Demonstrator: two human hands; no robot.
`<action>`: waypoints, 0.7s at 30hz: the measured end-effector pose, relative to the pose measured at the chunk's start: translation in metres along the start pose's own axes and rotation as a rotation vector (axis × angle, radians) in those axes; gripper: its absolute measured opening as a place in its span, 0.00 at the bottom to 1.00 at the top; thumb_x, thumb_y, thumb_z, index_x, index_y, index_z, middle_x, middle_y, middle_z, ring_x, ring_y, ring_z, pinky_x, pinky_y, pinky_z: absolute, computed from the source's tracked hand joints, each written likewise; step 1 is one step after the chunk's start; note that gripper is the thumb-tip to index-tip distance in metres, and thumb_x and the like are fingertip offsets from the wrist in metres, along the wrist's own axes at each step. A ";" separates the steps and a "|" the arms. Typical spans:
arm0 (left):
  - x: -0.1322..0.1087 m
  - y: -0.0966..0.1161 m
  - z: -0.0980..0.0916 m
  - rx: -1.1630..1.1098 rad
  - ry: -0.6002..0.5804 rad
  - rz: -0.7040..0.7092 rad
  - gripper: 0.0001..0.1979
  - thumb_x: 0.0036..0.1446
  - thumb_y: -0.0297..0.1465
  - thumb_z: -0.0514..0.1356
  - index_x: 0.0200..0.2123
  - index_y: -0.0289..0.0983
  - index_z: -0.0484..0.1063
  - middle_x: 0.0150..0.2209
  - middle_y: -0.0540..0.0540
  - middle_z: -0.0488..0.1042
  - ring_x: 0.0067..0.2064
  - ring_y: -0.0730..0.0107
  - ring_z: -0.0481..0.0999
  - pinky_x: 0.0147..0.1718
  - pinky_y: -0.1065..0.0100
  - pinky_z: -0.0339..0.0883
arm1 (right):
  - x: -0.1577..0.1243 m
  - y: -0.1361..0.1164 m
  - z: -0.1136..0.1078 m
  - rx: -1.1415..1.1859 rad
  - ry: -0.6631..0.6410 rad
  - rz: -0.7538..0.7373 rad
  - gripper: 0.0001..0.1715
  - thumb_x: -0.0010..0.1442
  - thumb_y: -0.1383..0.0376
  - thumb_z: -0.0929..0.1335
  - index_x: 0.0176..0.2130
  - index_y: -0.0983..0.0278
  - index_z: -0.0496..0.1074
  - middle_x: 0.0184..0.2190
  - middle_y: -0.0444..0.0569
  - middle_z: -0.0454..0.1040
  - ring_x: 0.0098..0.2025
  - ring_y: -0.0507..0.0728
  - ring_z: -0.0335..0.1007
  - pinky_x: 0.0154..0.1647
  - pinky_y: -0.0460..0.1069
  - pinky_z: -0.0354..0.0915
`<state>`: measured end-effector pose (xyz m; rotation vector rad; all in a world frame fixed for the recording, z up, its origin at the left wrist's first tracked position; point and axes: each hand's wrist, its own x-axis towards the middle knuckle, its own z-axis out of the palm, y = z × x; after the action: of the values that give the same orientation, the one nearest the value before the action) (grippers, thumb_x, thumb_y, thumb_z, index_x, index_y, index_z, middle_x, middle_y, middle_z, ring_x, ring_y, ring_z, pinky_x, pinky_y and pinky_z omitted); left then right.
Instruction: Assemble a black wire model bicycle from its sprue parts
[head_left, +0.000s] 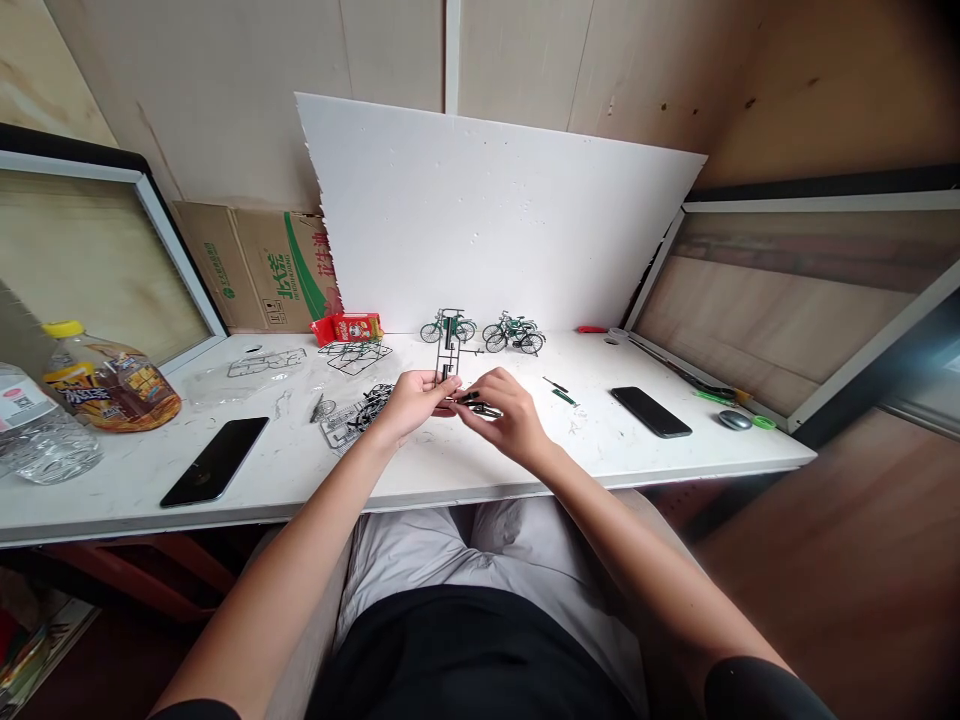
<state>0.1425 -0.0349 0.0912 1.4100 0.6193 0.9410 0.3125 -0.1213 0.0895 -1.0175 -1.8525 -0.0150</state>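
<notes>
Above the white desk's front middle, my left hand (414,404) is closed with thumb and fingers on a black plastic sprue (448,350). The sprue stands upright, its thin frame and small parts rising above the fingers. Close beside it, my right hand (506,415) is closed on a small dark object (484,408), mostly hidden by the fingers; its kind does not show clearly. Both hands' fingertips almost meet at the sprue's lower end. Behind them stand several dark green model bicycles (514,333). More sprues (352,420) lie left of my left hand.
Phones lie on the left (216,462) and right (651,411). Bottles, one a drink bottle (112,385), stand far left. A red box (357,327) and a white board (495,220) are at the back. A small green part (564,396) and a grey mouse-shaped object (734,420) lie rightward.
</notes>
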 end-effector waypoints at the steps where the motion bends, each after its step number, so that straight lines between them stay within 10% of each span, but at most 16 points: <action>1: 0.001 0.000 -0.001 -0.012 0.000 -0.006 0.23 0.53 0.46 0.75 0.36 0.31 0.79 0.35 0.39 0.83 0.35 0.62 0.83 0.39 0.61 0.78 | 0.002 0.000 -0.001 0.065 0.067 0.083 0.14 0.68 0.51 0.72 0.37 0.58 0.77 0.37 0.53 0.79 0.44 0.62 0.71 0.49 0.59 0.69; 8: 0.010 -0.006 -0.012 -0.102 0.082 -0.044 0.18 0.59 0.42 0.72 0.39 0.32 0.76 0.38 0.39 0.83 0.36 0.65 0.85 0.36 0.69 0.77 | 0.015 0.012 -0.008 0.696 0.156 0.529 0.25 0.64 0.41 0.69 0.37 0.58 0.68 0.42 0.50 0.75 0.45 0.58 0.72 0.48 0.53 0.71; 21: 0.011 0.009 -0.030 -0.226 0.335 0.015 0.11 0.64 0.33 0.70 0.38 0.31 0.75 0.39 0.39 0.83 0.37 0.68 0.85 0.38 0.70 0.77 | 0.003 0.017 0.015 0.570 0.189 0.426 0.23 0.66 0.44 0.70 0.35 0.59 0.66 0.37 0.49 0.75 0.44 0.59 0.73 0.46 0.53 0.69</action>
<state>0.1214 -0.0099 0.0985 1.0658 0.7258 1.2322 0.3121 -0.1020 0.0771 -0.9381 -1.3211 0.6155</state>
